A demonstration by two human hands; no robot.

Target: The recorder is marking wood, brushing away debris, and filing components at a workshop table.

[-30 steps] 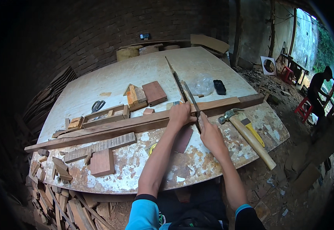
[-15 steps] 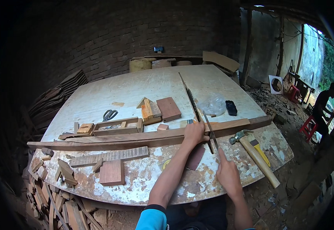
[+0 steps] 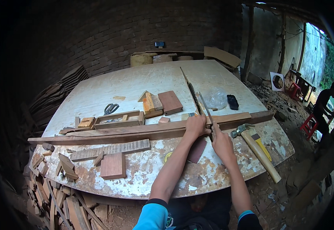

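Note:
A long, narrow dark saw blade [image 3: 192, 90] crosses a long wooden beam [image 3: 147, 134] on the table, its far tip pointing away from me. My left hand [image 3: 196, 125] is closed around the blade where it meets the beam, resting against the wood. In my right hand [image 3: 222, 142] is a thin, tapered metal file [image 3: 205, 104], gripped at its near end. The file slants forward beside the saw blade, close to my left fingers; whether they touch is unclear. Beneath my wrists lies a dark reddish sheet [image 3: 197, 150], partly covered by the left forearm.
A hammer [image 3: 259, 155] and a yellow-edged tool [image 3: 264, 147] lie right of my hands. Beyond the beam are a wooden tray [image 3: 119, 124], scissors [image 3: 111, 109], a clear plastic bag [image 3: 215, 98] and wood blocks [image 3: 170, 102]. A person [image 3: 324, 105] is at the far right.
My right hand has pushed the file forward and slightly left, coming close to my left hand. The left hand keeps its hold on the saw blade. The view has tilted slightly.

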